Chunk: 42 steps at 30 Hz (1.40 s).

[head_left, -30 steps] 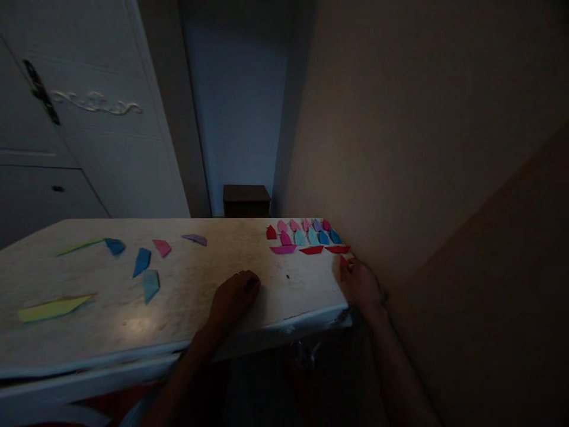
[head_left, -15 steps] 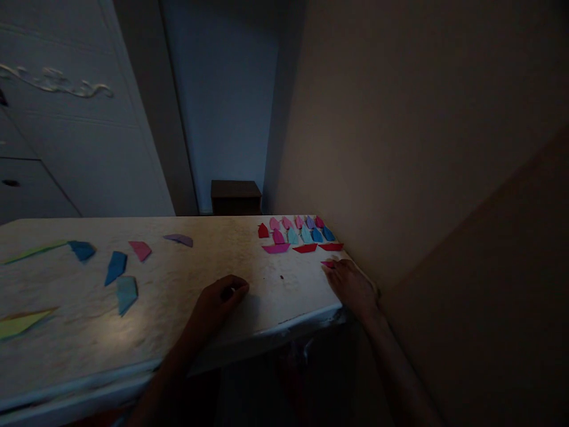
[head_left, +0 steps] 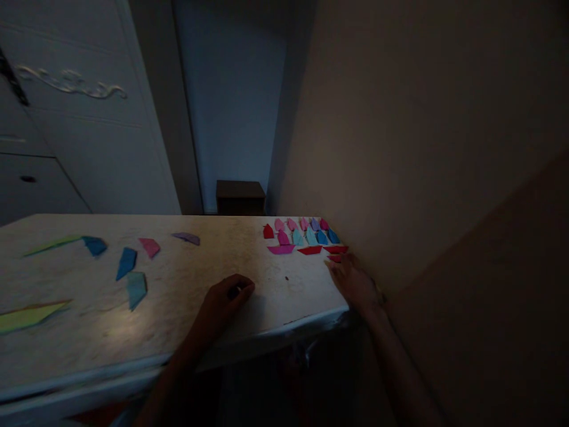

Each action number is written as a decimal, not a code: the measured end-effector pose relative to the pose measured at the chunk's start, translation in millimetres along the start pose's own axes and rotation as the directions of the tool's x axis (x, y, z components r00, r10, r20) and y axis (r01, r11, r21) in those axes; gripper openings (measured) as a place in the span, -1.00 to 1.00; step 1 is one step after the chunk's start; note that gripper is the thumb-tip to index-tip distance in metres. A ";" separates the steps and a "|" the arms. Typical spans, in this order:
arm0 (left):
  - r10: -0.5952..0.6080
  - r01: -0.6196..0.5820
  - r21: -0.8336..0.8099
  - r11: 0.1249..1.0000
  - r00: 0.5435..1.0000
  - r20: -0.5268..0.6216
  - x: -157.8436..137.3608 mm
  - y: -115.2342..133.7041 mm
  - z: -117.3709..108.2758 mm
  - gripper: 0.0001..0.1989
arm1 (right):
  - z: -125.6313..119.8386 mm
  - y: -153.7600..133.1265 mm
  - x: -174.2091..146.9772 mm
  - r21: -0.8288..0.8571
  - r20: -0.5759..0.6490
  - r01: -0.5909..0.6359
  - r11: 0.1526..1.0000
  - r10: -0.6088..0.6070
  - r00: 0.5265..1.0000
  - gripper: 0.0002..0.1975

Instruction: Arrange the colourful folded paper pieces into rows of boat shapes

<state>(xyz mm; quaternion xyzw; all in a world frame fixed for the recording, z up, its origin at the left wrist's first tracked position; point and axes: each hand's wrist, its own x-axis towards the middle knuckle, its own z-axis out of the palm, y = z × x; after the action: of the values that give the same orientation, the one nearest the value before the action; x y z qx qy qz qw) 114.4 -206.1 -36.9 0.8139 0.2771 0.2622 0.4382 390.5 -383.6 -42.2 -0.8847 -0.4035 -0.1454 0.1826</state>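
At the right end of the table, my right hand (head_left: pixel 353 283) has its fingertips on a small pinkish-red folded paper piece (head_left: pixel 334 258), which lies just below a row of boat-shaped folded papers. That row holds a magenta piece (head_left: pixel 281 250), a red piece (head_left: pixel 310 250) and another red piece (head_left: pixel 336 249). Behind it sit several smaller folded papers in pink, purple and blue, with a red one (head_left: pixel 268 231) at the left. My left hand (head_left: pixel 227 301) rests on the tabletop, thumb and forefinger curled together, with nothing visible in them.
Loose folded papers lie on the left of the table (head_left: pixel 186 314): blue (head_left: pixel 127 263), light teal (head_left: pixel 136 289), pink (head_left: pixel 150 247), purple (head_left: pixel 186 238) and yellow-green (head_left: pixel 33 316). A wall (head_left: pixel 391 148) borders the right side. A brown box-like stand (head_left: pixel 240 190) is beyond the far edge.
My right hand has moved the pinkish-red paper slightly away from me, closer to the red piece above it. My left hand stays in place. The view has shifted slightly left.
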 end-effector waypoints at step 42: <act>-0.270 0.535 0.615 0.580 0.838 -0.475 44.9 -66.5 -157.6 -0.52 | 34.2 -166.2 -20.7 0.444 0.217 0.426 0.788 -0.556 0.803 -0.49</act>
<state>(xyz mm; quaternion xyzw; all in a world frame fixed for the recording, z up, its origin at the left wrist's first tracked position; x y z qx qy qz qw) 26.0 -55.3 -10.3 0.7764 0.6066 0.1544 0.0741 253.7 -281.2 -46.8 -0.7065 -0.6675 0.0440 0.2308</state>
